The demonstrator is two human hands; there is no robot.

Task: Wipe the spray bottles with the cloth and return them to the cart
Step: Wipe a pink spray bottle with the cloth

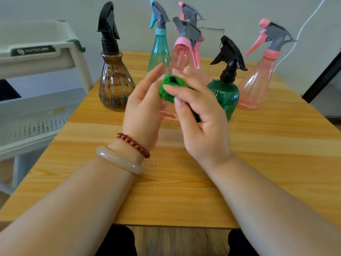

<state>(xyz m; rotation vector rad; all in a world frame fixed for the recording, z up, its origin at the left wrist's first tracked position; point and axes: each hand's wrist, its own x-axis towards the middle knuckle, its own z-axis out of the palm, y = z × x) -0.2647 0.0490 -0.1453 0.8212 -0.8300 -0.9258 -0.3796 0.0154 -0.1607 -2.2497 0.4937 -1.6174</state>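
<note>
The wooden tabletop (pixel 184 182) has a white cart (pixel 36 71) at its left. A brown spray bottle (pixel 115 85) and a green spray bottle (pixel 224 93) stand on it among others. Above the tabletop, the left hand (pixel 145 106) grips a pink spray bottle (pixel 178 56) around its body, and the right hand (pixel 201 115) pinches a green cloth (pixel 167 89) against its side.

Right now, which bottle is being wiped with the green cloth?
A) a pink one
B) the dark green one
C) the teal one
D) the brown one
A: the left hand holds a pink bottle while the right hand presses the green cloth against it.
</note>
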